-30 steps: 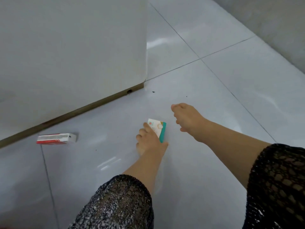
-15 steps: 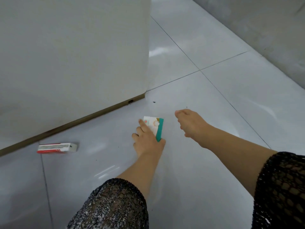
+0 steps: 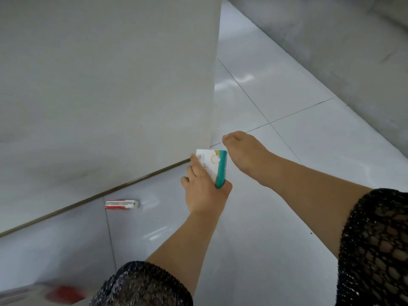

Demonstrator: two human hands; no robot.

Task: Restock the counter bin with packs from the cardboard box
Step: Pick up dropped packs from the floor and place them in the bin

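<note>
From the head camera, looking down, my left hand (image 3: 204, 192) has its grip clamped on a white-and-teal pack (image 3: 213, 167). The thumb runs up the printed face, the other fingers are behind it, and the teal edge faces right. The pack stands on end in my grip, in front of the foot of the white panel (image 3: 106, 85), which I take for the side of the desk. It looks clear of the floor (image 3: 276, 217), though I can't be sure from this angle.

My right hand (image 3: 246, 154) hovers just beside the pack's top corner. Its fingers are bent loosely down and away from me, with nothing in them that I can see.

A red-and-white pack (image 3: 121, 204) lies flat on the floor to the left, close to the strip along the panel's base and well apart from both hands. At the lower left edge is a blurred red-and-white shape (image 3: 44, 293) that I can't identify. Neither the bin nor the cardboard box is in view.

I judge I'm gathering packs that lie loose on the floor, with one in hand and one left. Next I need to reach left and low with the free right hand, pinch the flat pack by its long sides, then stand and carry both up to the bin.
</note>
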